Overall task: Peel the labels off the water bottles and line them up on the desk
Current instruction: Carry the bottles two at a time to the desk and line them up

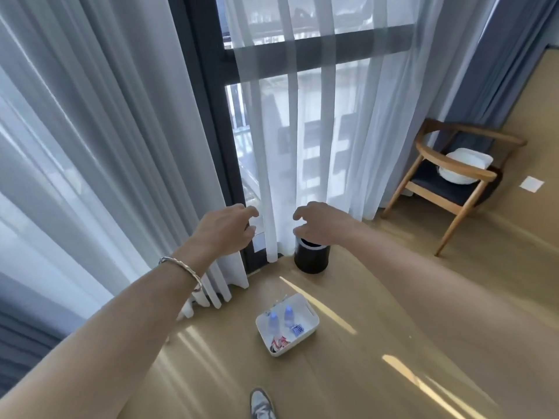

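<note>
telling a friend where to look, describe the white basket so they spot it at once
Find the curtained window with a black bin at its foot. Nearer, on the wooden floor, sits the white basket: rectangular, unlike the round bin, holding two water bottles.

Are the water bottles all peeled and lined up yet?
Not yet. Two bottles lie in the white basket on the floor, beside crumpled scraps that may be peeled labels, so some peeling may be done. In hand: nothing; the left hand and right hand are held out empty. Left: lining the bottles up; no desk shows here.
</note>
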`<state>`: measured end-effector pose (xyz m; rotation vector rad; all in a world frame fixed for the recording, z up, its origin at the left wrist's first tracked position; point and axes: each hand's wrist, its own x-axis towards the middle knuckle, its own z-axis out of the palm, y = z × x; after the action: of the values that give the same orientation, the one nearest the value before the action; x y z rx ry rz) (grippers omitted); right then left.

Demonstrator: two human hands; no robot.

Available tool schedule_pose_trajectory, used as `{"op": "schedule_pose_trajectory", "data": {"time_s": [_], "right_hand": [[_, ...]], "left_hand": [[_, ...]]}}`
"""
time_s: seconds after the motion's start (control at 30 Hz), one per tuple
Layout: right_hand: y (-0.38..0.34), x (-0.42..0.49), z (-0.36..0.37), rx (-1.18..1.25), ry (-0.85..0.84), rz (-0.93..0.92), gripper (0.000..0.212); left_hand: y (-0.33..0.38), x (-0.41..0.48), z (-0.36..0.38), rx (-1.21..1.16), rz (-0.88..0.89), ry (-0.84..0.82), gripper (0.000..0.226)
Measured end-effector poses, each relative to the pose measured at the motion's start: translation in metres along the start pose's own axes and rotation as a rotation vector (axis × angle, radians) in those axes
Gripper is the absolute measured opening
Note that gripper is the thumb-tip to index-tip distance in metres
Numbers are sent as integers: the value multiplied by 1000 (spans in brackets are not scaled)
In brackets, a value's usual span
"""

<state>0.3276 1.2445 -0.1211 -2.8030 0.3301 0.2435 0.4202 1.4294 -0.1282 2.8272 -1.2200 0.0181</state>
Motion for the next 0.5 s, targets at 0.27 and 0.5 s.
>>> {"op": "schedule_pose_trajectory", "data": {"time_s": [0.27,0.5], "right_hand": [[22,111,-39,-19,62,119,44],[24,174,-31,-75,-49,179,46]], "left_hand": [[-33,135,-5,-21,108,1,40],[-62,194,18,-48,176,-80,40]]}}
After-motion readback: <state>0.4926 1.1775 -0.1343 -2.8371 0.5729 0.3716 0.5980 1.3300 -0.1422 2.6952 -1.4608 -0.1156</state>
